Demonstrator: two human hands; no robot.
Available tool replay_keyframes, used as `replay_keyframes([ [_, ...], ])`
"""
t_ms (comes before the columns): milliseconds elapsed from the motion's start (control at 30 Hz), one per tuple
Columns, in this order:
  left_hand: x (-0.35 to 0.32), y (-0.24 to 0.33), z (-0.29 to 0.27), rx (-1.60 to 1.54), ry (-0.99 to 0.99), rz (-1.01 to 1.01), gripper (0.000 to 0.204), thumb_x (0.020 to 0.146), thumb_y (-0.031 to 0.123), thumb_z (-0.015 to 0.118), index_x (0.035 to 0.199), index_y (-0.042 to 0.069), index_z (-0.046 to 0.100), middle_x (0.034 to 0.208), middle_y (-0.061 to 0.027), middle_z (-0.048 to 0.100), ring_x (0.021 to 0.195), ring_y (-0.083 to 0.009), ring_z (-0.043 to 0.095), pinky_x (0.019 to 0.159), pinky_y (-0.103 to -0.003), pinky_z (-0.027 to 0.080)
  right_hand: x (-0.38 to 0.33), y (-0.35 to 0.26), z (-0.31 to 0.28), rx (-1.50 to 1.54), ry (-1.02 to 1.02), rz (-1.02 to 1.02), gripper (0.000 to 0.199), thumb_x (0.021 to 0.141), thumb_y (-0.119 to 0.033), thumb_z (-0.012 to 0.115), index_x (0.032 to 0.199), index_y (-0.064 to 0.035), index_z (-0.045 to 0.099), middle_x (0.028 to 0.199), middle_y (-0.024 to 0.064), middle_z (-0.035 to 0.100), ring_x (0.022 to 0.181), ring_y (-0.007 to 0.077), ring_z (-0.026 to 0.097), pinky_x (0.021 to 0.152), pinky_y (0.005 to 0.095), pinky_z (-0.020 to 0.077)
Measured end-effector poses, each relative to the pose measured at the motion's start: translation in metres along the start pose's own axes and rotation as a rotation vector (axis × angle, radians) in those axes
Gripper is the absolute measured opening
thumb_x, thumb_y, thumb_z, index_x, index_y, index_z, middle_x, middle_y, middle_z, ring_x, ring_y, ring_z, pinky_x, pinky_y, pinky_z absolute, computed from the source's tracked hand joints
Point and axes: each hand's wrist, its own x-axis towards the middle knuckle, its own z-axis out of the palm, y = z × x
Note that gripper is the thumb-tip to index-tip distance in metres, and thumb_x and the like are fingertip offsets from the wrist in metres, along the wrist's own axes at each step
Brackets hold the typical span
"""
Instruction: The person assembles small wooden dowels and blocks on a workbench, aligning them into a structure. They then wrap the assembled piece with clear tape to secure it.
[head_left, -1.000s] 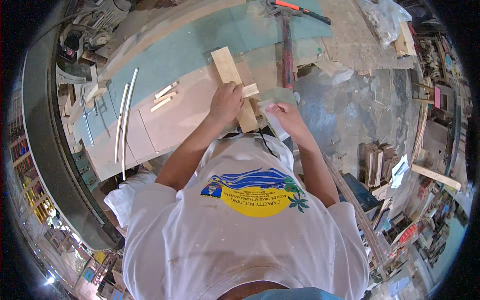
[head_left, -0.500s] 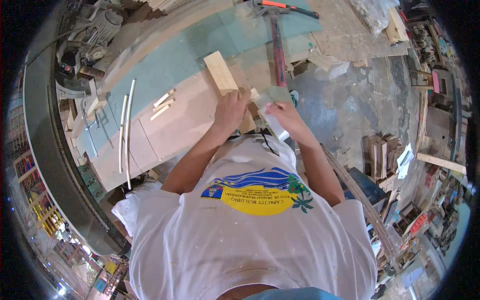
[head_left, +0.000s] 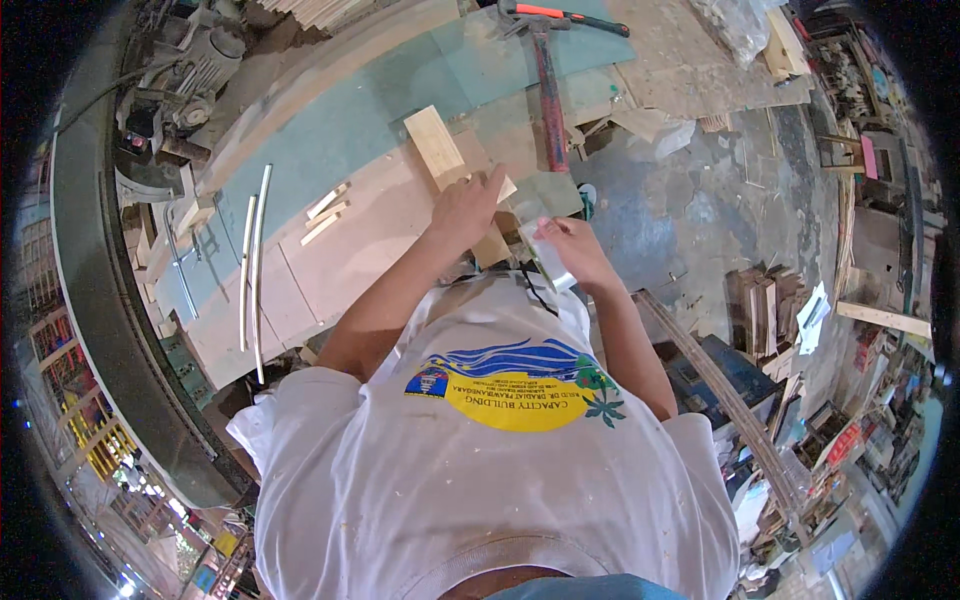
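My left hand is on the lower end of a pale wooden block, fingers curled over it and one finger raised toward the right. The block lies at a slant on the workbench, with a flat brown board partly beneath my hand. At the bench's near right edge, my right hand is closed on a pale, shiny flat piece that slants down toward my shirt; its kind is unclear. A small light wood end shows between the two hands.
Beyond my hands lies a hammer with a red handle, beside an orange-and-black handled tool. Short wood sticks and two long thin strips lie to the left. A motor stands far left; stacked wood pieces are at right.
My left hand's finger has lifted away from the block. My right hand has shifted slightly right and down with the shiny piece. The block stays nearly in place.
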Motion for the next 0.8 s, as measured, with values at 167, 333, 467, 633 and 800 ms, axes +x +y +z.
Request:
replay_keyframes([
  [167, -0.002, -0.003, 0.003, 0.055, 0.055, 0.137, 0.055, 0.083, 0.008, 0.068, 0.136, 0.011, 0.054, 0.110, -0.0184, 0.064, 0.097, -0.0377, 0.069, 0.076, -0.046, 0.057, -0.003, 0.005, 0.008, 0.049, 0.029, -0.047, 0.046, 0.102, -0.038, 0.059, 0.093, 0.0052, 0.073, 0.085, 0.0126, 0.073, 0.080, 0.0162, 0.061, 0.079, 0.0333, 0.0491],
  [333, -0.004, -0.003, 0.004, 0.035, 0.104, 0.165, 0.063, 0.083, 0.010, 0.069, 0.142, 0.010, 0.050, 0.111, -0.0178, 0.063, 0.097, -0.0366, 0.068, 0.078, -0.045, 0.057, -0.002, 0.006, 0.011, 0.049, 0.018, -0.038, 0.043, 0.102, -0.035, 0.059, 0.095, 0.0055, 0.073, 0.083, 0.0120, 0.070, 0.079, 0.0162, 0.058, 0.078, 0.0332, 0.0485],
  [467, -0.021, -0.006, 0.012, -0.068, 0.143, 0.128, 0.066, 0.084, 0.010, 0.068, 0.146, 0.009, 0.046, 0.110, -0.0183, 0.062, 0.096, -0.0376, 0.067, 0.078, -0.048, 0.056, -0.004, 0.000, 0.010, 0.062, 0.018, -0.082, 0.043, 0.103, -0.034, 0.059, 0.095, 0.0060, 0.073, 0.082, 0.0123, 0.069, 0.078, 0.0152, 0.056, 0.077, 0.0324, 0.0479],
  [633, -0.037, 0.014, -0.001, -0.188, 0.136, 0.066, 0.062, 0.088, 0.013, 0.067, 0.145, 0.008, 0.042, 0.101, -0.0192, 0.063, 0.092, -0.0399, 0.066, 0.076, -0.051, 0.055, 0.000, -0.009, 0.013, 0.057, 0.018, -0.077, 0.044, 0.103, -0.034, 0.059, 0.096, 0.0067, 0.072, 0.083, 0.0110, 0.069, 0.078, 0.0143, 0.055, 0.076, 0.0322, 0.0476],
  [800, -0.042, 0.025, -0.003, -0.323, 0.235, 0.027, 0.061, 0.087, 0.015, 0.069, 0.142, 0.011, 0.041, 0.094, -0.0208, 0.062, 0.087, -0.0410, 0.067, 0.073, -0.051, 0.055, 0.002, -0.014, 0.014, 0.111, 0.032, -0.086, 0.042, 0.103, -0.034, 0.059, 0.097, 0.0056, 0.072, 0.085, 0.0087, 0.071, 0.078, 0.0144, 0.057, 0.075, 0.0315, 0.0478],
])
